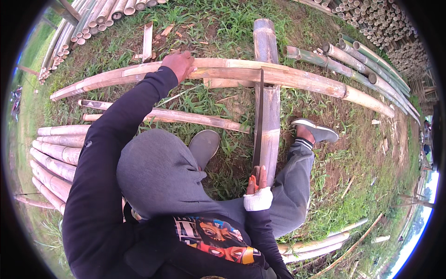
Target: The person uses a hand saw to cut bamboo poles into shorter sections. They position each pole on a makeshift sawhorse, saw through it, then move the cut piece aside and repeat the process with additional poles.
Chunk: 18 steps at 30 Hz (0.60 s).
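Note:
A long pale bamboo pole (320, 86) lies crosswise in front of me, looking curved in this view. My left hand (179, 64) is closed around it left of the middle. My right hand (259, 191), with a white wrap at the wrist, grips the orange handle of a hand saw (259, 125). The saw's long dark blade points away from me, and its far end lies against the pole. Under the pole runs a thick bamboo log (268, 109), pointing away from me. Whether the blade has cut into the pole, I cannot tell.
Cut bamboo poles (55, 156) lie stacked at the left, and greenish ones (344, 60) at the far right. A thinner bamboo length (200, 120) rests on the grass before my knee. My shoe (316, 130) stands right of the log. Large bamboo piles (376, 23) fill the back right.

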Each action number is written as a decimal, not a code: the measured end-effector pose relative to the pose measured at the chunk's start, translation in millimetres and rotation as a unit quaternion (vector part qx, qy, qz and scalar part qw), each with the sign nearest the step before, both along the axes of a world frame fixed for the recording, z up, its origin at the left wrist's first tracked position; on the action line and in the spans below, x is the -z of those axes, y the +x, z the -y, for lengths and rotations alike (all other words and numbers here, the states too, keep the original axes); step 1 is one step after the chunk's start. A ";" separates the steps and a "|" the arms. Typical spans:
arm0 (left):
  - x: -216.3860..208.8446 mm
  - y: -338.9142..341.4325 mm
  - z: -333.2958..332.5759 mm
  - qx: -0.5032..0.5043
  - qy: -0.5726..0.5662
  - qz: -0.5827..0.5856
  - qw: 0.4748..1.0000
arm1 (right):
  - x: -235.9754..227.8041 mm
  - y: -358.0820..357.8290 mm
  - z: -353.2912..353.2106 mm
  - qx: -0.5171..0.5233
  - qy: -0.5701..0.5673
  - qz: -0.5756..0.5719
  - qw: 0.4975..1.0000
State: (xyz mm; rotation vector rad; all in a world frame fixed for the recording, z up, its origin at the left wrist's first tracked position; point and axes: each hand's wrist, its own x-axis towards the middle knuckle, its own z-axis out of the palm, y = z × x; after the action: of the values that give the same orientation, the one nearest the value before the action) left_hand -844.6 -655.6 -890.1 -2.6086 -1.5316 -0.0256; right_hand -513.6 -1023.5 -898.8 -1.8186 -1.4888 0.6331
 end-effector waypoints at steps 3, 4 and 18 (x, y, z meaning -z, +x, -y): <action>0.0 0.6 0.2 -0.008 -0.019 0.004 1.000 | -3.9 3.4 8.5 -0.010 -0.113 0.034 0.993; -0.1 1.3 1.6 -0.017 -0.021 0.001 1.000 | -5.1 4.2 12.9 -0.002 -0.112 0.020 0.993; 26.8 -41.6 115.3 -0.028 -0.016 0.076 0.997 | -58.5 43.4 -9.1 0.206 0.107 -0.162 0.959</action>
State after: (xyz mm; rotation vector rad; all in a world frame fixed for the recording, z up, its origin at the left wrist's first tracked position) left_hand -886.2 -770.9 -916.9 -2.6429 -1.6652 -0.1998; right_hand -470.2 -1014.4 -840.4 -1.6892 -0.8901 0.5098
